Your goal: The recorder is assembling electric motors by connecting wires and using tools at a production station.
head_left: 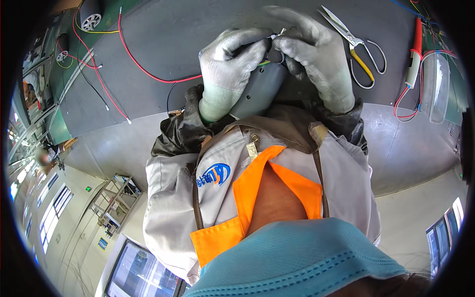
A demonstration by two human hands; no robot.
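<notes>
Both my hands wear whitish-grey work gloves and meet above a grey metal cylinder (261, 89). My left hand (228, 69) is closed, thumb and forefinger pinching a small white piece (274, 36), perhaps a wire end. From the right, my right hand (316, 57) closes its thumb and fingertips at the same spot, beside a tiny metal glint; its upper fingers are smeared by motion. A bit of yellow-green wire (264, 63) shows at the cylinder's upper end, under the fingers. The cylinder lies tilted against my apron, partly covered by my hands.
Scissors (352, 41) with one yellow grip lie right of my right hand. Farther right are a red-and-white handled tool (414, 54) and a clear plastic container (436, 89). Red wires (143, 69) cross the dark worktable (163, 29) at left, near motor-like cylinders (91, 15).
</notes>
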